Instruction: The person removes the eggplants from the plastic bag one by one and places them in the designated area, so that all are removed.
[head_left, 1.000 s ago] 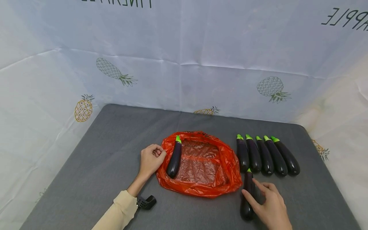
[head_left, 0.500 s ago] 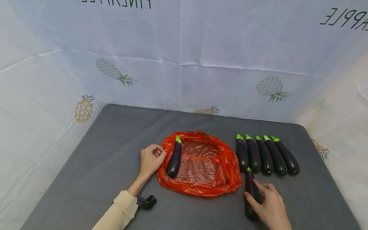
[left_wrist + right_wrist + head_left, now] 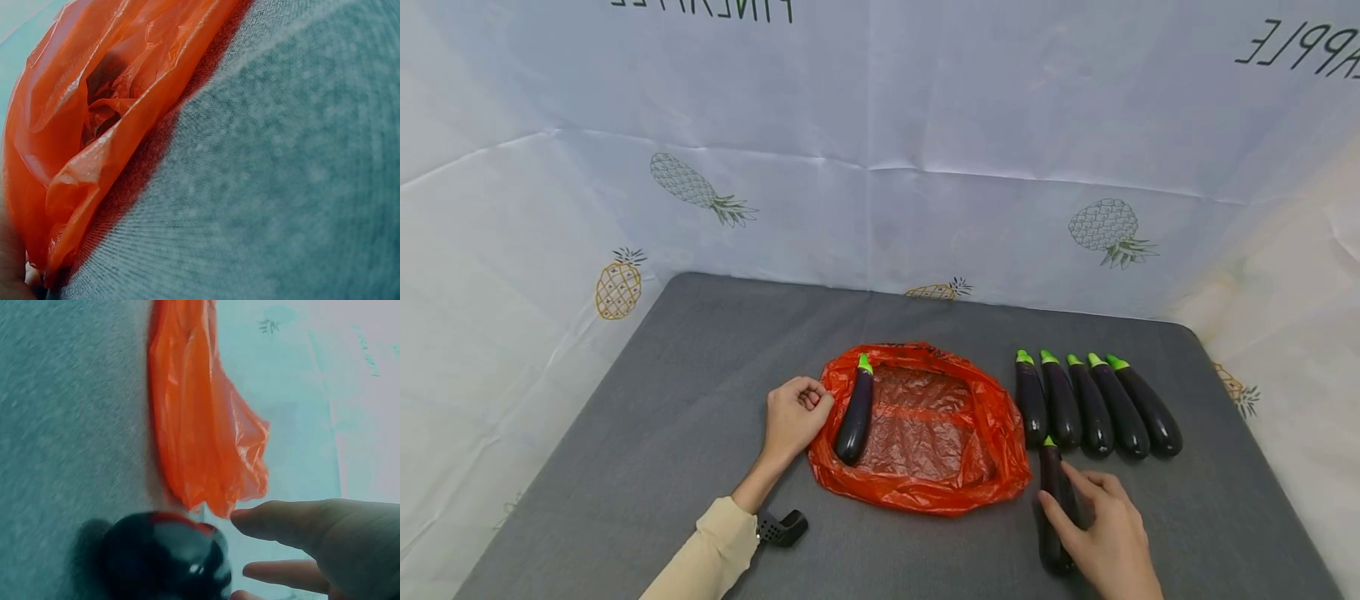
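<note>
At the left rim of a red plastic bag [image 3: 925,495], my left hand [image 3: 795,415] has curled fingers and pinches the plastic. In the left wrist view the bag's gathered edge [image 3: 65,244] runs down to that hand. One eggplant [image 3: 854,417] with a bright green stem lies inside the bag's left part. My right hand [image 3: 1105,527] is over another eggplant [image 3: 1054,533], right of the bag; thumb and forefinger lie along its two sides. In the right wrist view the fingers are fairly straight, their tips just off the eggplant's dark rounded end [image 3: 169,556].
Several more eggplants [image 3: 1092,408] lie side by side right of the bag, green ends pointing away. Beneath everything is a dark grey table [image 3: 730,333]. White cloth with pineapple prints [image 3: 925,225] rises behind the table and at its sides.
The eggplant under my right hand has shifted slightly right at its near end, the thumb following it. My left hand and the bag stay put.
</note>
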Tool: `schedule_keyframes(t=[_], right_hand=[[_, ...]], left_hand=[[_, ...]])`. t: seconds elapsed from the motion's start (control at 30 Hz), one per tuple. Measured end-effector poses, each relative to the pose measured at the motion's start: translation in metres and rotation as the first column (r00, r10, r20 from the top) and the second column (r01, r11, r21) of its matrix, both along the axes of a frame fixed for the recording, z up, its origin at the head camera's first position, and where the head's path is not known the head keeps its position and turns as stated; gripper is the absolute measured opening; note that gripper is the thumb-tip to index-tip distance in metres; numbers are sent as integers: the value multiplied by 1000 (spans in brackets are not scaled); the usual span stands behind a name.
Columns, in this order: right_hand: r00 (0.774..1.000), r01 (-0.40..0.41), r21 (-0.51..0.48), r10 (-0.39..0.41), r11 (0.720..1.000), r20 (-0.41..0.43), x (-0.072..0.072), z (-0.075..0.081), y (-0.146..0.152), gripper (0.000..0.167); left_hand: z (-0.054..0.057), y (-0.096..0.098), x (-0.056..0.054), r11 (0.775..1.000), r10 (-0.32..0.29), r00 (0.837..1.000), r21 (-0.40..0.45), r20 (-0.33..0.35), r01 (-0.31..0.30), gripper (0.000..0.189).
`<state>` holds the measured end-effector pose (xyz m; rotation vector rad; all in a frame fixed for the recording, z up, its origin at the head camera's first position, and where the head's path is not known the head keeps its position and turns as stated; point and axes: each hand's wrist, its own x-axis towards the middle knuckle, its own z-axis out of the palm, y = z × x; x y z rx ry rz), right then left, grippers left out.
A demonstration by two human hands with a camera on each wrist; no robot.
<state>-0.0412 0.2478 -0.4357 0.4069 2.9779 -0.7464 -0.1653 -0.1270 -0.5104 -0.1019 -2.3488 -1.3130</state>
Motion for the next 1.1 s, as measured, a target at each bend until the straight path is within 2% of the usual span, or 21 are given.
schedule_keyframes(t=[0.2, 0.43, 0.57, 0.73, 1.1], right_hand=[[988, 1, -26, -5, 1000, -152, -2, 7, -17, 50], [973, -39, -48, 27, 998, -228, -9, 20, -35, 46], [955, -92, -45, 75, 995, -286, -12, 27, -44, 44], [921, -179, -44, 152, 983, -359, -17, 32, -54, 43], [875, -310, -121, 233, 943, -423, -30, 36, -84, 42]], left_hand=[[0, -1, -1, 1000, 0, 1000, 0, -14, 0, 13], [0, -1, -1, 1000, -2, 1000, 7, -24, 2, 13], [0, -1, -1, 1000, -2, 999, 3, -33, 2, 13], [-2, -1, -1, 1000, 2, 999, -4, -42, -2, 13], [-2, -1, -1, 1000, 0, 1000, -1, -24, -1, 13]])
